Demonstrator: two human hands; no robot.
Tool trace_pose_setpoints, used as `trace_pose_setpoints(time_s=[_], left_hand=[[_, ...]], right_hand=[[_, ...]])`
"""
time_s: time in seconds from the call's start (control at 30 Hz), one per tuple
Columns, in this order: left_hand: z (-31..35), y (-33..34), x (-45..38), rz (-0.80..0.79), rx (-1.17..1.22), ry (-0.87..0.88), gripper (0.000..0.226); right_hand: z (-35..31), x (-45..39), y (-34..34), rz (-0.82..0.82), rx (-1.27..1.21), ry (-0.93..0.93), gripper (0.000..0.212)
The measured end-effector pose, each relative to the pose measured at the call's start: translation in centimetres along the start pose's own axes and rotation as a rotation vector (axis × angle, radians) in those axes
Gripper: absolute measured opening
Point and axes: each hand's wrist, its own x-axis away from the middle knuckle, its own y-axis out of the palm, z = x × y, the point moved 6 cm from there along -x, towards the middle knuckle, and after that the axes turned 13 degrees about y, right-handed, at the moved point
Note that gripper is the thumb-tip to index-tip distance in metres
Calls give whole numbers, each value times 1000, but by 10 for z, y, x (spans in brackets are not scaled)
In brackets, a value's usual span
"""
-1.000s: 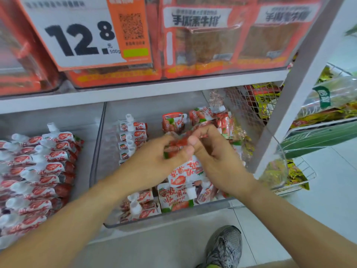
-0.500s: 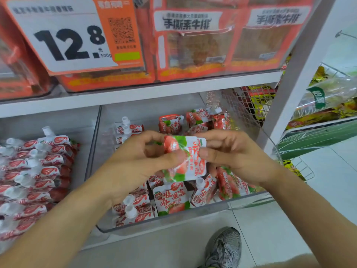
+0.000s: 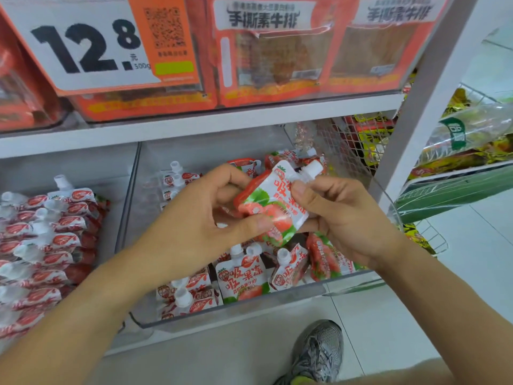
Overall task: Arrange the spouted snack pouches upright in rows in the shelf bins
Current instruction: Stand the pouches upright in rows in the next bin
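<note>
Both hands hold one strawberry pouch (image 3: 273, 205) above the clear shelf bin (image 3: 236, 318), spout tilted up and to the right.

The left hand (image 3: 194, 220) pinches its lower edge and the right hand (image 3: 337, 215) its side below the white cap (image 3: 313, 169); the pouch looks light, soft and slick, so the stiffer seams and spout seem the surest hold.

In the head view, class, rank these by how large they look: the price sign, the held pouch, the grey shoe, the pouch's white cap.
1. price sign
2. and 3. held pouch and grey shoe: alike, and differing nearness leaves it unsure
4. white cap
</note>
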Motion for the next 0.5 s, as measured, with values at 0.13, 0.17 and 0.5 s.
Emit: trace_pose_setpoints(time_s=[0.13, 0.17, 0.5], left_hand=[[-2, -15, -4, -19, -207, 33, 30], [-7, -18, -6, -46, -243, 19, 31], [-50, -3, -19, -576, -757, -135, 70]], right_hand=[[-12, 7, -9, 124, 101, -58, 24], [-15, 8, -12, 158, 142, -72, 26], [2, -3, -12, 240, 369, -74, 24]])
